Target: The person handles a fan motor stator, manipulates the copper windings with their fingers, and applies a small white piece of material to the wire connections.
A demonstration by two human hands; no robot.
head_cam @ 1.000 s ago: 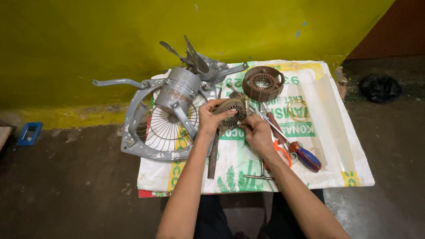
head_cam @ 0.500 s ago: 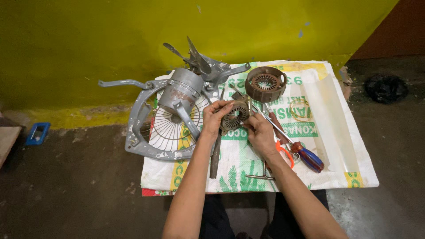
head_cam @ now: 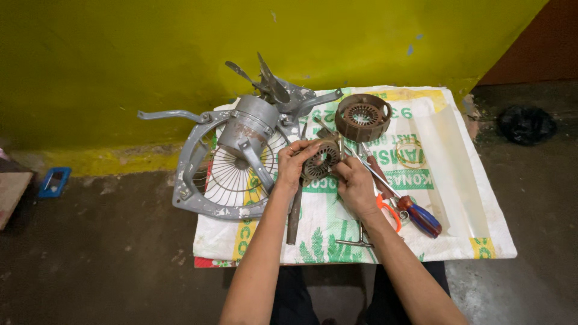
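Seen from above, over a white woven sack (head_cam: 457, 198) spread on a dark floor (head_cam: 96, 259) before a yellow wall (head_cam: 150, 54). In the middle, a small round motor core (head_cam: 320, 160), brown with a ring of holes, held just above the sack between both hands. Left hand (head_cam: 293, 165) on its left side, fingers curled and gripping the rim; right hand (head_cam: 355, 183) on its right side, fingers bent and pinching the edge. Both hands closed on this part, not loose.

Just behind, near the wall, a larger brown stator ring (head_cam: 363, 116) lying flat on the sack. To the left, a grey fan frame (head_cam: 188, 180) with wire guard and a grey motor housing (head_cam: 248, 125) across it, partly off the sack. Behind the housing, grey fan blades (head_cam: 270, 84) pointing up. To the right of the right hand, a screwdriver with red and blue handle (head_cam: 419, 216), close to the wrist. Under the left forearm, a dark metal bar (head_cam: 294, 210) lying along the sack. Far left on the floor, a small blue object (head_cam: 54, 180), well apart.
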